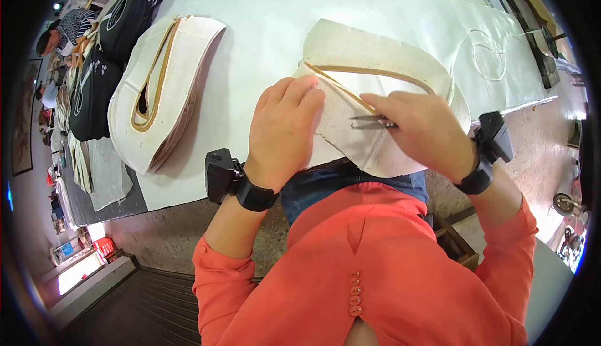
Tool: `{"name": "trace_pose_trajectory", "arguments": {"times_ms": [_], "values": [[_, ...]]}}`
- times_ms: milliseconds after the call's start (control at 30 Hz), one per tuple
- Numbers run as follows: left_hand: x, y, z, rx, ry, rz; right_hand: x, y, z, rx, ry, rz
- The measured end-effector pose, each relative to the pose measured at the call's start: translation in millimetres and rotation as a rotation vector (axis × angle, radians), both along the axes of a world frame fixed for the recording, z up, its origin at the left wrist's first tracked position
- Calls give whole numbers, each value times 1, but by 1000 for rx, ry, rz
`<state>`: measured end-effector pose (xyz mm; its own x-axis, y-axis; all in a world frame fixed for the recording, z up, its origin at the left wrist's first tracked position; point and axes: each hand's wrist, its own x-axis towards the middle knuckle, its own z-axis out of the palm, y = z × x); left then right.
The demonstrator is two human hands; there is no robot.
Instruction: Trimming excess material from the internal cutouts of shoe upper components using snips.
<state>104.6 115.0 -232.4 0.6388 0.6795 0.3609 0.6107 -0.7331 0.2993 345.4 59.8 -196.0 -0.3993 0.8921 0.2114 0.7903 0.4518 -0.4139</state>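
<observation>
As the head view looks down on the desk (266,8), the right hand (421,130) has its fingers closed around small dark snips (374,122), the blades slightly apart and pointing left across the cream ring-shaped piece (350,40). That piece lies on the desk right at the near edge, partly hanging over, and here's the relation to watch: its tan-edged opening (375,69) comes to a point beside the left hand (285,117) and stretches off to the right, one edge slanting down to the right hand's fingers. The left hand is nearer that point, the right nearer the slanting edge's lower end. Palm down, the left rests on the piece (whether its fingers pinch anything, I can't tell). Over to the left sits a stack of similar cream pieces (191,45); to the right, a looped white cord (476,64).
</observation>
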Motion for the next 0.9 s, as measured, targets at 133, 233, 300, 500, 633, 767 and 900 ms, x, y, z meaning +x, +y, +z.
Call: {"name": "trace_pose_trajectory", "arguments": {"times_ms": [133,233,300,500,633,767,900], "values": [[2,1,0,14,-6,-2,-6,-16,-19,-52,5,-36],[2,0,1,15,1,5,-7,-18,-22,-58,-5,-51],[3,0,1,10,1,7,-7,-18,-22,-49,-14,-57],[3,1,1,27,13,13,-6,-18,-23,-37,-40,-86],[2,1,3,13,24,7,-10,-16,-10,-2,-158,-11],[3,1,9,-50,28,38,-16,-13,-7,-166,-299,5],[3,7,11,-52,71,-8,-20,-22,-13,-152,-252,-51]]}}
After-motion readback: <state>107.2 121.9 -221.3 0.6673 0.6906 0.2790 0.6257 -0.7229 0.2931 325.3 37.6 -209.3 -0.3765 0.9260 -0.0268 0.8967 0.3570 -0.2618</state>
